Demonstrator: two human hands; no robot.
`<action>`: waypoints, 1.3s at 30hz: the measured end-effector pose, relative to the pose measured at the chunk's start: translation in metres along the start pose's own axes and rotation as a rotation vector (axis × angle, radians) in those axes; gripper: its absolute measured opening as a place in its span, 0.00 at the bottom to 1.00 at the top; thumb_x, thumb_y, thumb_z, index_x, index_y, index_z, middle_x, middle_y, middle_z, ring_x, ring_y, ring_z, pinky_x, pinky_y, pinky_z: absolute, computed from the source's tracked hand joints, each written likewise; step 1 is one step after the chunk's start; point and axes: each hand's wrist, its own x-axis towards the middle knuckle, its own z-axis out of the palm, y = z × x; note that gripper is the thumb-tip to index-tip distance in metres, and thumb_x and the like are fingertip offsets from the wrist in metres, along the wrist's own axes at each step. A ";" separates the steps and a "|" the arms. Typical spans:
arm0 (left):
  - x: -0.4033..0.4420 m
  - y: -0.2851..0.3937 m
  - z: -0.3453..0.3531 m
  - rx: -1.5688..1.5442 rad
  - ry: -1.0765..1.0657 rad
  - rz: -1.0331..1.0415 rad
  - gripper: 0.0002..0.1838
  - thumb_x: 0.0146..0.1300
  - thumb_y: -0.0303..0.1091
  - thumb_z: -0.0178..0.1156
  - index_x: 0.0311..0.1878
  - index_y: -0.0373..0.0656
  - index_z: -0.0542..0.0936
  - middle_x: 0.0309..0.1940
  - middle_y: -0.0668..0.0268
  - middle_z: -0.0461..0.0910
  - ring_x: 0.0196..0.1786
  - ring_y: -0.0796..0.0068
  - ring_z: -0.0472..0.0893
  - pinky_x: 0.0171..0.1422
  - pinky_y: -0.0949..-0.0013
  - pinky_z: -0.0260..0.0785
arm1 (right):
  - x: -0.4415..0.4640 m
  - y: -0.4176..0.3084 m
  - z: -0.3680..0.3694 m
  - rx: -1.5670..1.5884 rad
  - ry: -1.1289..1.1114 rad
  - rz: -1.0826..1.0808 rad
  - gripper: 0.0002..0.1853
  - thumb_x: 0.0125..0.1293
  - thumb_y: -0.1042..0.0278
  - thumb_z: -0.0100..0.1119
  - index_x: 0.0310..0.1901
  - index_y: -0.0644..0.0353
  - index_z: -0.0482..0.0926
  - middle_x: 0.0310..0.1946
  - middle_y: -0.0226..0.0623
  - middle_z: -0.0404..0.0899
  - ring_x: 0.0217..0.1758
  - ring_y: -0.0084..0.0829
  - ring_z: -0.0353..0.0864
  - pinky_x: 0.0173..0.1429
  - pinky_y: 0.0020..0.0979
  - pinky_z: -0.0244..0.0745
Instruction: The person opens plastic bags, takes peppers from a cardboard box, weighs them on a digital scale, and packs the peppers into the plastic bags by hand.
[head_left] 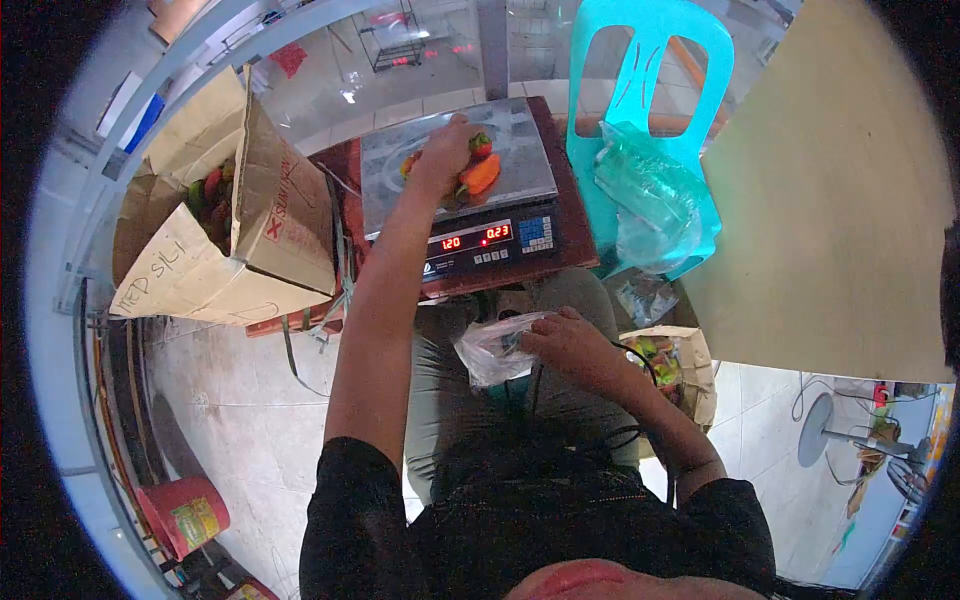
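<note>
My left hand reaches over the steel pan of a digital scale. Its fingers curl down around peppers, and their tips are mostly hidden. An orange pepper and a red one with a green stem lie just right of this hand, and a yellow-orange pepper shows at its left side. The scale's red display shows 1.20 and 0.23. Above my lap, my right hand is closed on the edge of a clear plastic bag.
At the left stands an open cardboard box holding peppers. Right of the scale, a turquoise chair carries plastic bags. A smaller carton with peppers sits on the right. A red bin and a fan are farther off.
</note>
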 end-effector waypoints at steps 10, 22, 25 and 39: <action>0.007 -0.023 0.007 -0.393 0.186 -0.124 0.20 0.52 0.38 0.68 0.46 0.38 0.79 0.41 0.51 0.80 0.47 0.51 0.79 0.52 0.56 0.70 | -0.008 0.006 0.002 0.004 -0.083 0.083 0.11 0.59 0.71 0.53 0.45 0.54 0.74 0.42 0.38 0.76 0.53 0.38 0.75 0.58 0.41 0.65; -0.002 -0.012 -0.089 -0.589 0.486 -0.068 0.19 0.55 0.40 0.69 0.46 0.38 0.79 0.32 0.57 0.81 0.32 0.67 0.79 0.39 0.66 0.71 | 0.000 -0.011 -0.002 -0.024 -0.043 0.017 0.13 0.59 0.71 0.52 0.46 0.53 0.75 0.42 0.38 0.75 0.52 0.39 0.75 0.57 0.42 0.64; -0.011 -0.006 -0.115 -0.632 0.570 -0.046 0.19 0.56 0.40 0.68 0.47 0.38 0.79 0.32 0.59 0.80 0.30 0.70 0.76 0.38 0.68 0.69 | -0.002 -0.013 -0.004 -0.010 -0.039 0.012 0.13 0.59 0.71 0.52 0.46 0.52 0.75 0.42 0.38 0.75 0.52 0.39 0.75 0.57 0.42 0.64; -0.029 -0.010 -0.106 -0.229 0.309 -0.103 0.20 0.56 0.42 0.67 0.50 0.43 0.79 0.38 0.54 0.82 0.42 0.57 0.82 0.45 0.60 0.72 | 0.006 -0.023 0.004 -0.055 -0.013 -0.039 0.11 0.59 0.70 0.53 0.45 0.53 0.74 0.39 0.37 0.74 0.50 0.39 0.75 0.58 0.44 0.64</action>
